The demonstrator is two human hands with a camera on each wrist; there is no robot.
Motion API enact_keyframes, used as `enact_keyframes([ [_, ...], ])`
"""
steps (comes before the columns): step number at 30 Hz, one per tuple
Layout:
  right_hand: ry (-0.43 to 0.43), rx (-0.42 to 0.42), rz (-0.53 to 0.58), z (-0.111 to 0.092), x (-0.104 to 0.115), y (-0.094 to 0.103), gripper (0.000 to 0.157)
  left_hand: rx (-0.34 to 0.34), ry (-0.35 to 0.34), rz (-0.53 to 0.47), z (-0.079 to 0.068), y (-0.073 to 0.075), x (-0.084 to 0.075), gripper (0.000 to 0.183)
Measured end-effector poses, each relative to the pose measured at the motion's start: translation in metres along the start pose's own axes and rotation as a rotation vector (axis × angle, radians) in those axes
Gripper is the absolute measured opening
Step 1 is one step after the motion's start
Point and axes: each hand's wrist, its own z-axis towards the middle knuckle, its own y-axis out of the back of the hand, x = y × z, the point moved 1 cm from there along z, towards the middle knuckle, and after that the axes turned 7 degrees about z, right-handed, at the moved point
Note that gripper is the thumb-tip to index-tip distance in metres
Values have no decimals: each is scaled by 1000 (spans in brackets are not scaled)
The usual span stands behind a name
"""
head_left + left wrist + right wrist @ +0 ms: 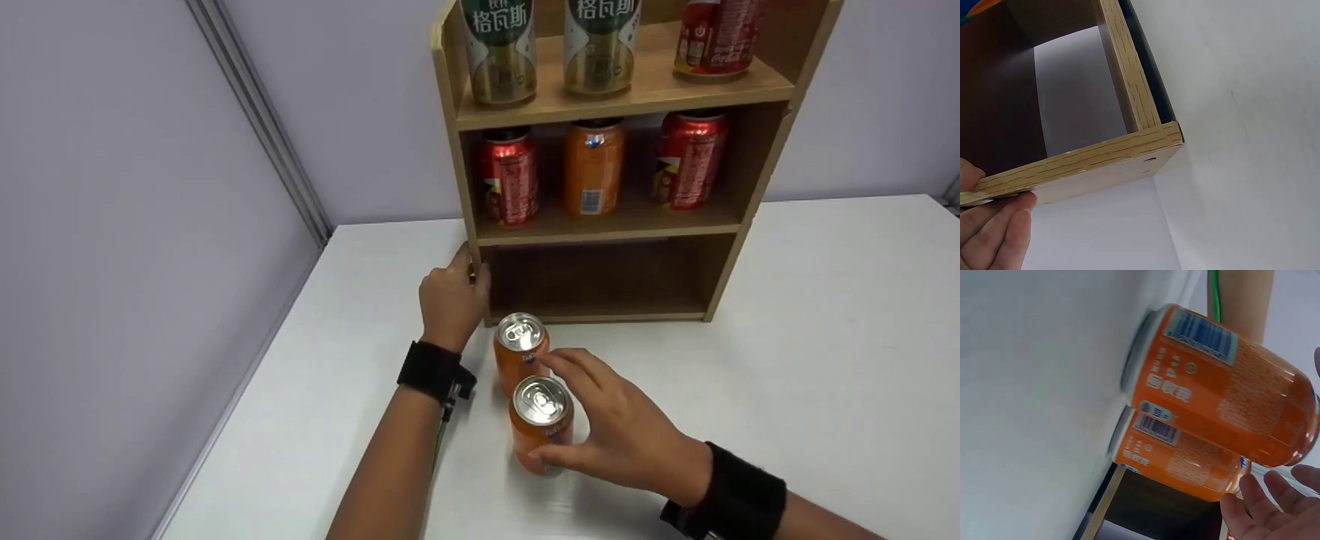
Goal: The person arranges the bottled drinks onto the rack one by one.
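Two orange soda cans stand upright on the white table, one close behind the other: the near can [536, 439] and the far can [514, 367]. My right hand [630, 427] is spread beside them, thumb by the near can and fingertips by the far one. In the right wrist view, the fingers [1266, 506] look relaxed and not closed round the near can [1224, 388]. My left hand [454, 300] pinches the left side panel of a small wooden shelf [600, 238]. The left wrist view has its fingers [999, 233] on the panel's outer face, thumb inside.
The middle shelf holds a red can [511, 180], an orange can [594, 169] and another red can [690, 161]. Above stand two green-and-gold cans [501, 56] and a red cola can [720, 37]. A grey wall [135, 225] borders the table's left edge.
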Motion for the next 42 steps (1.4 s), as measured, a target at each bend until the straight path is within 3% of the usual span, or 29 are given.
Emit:
enact_keyframes([
  [19, 9, 78, 110, -5, -4, -11, 84, 10, 6, 7, -2, 0, 2, 24],
  [27, 22, 27, 124, -4, -6, -9, 82, -6, -6, 13, 0, 0, 1, 21],
  [34, -18, -8, 143, -1, -10, 8, 77, -22, -9, 14, 0, -1, 0, 20],
  [42, 8, -133, 122, 5, -20, 39, 85, -8, -8, 8, 1, 0, 0, 18],
])
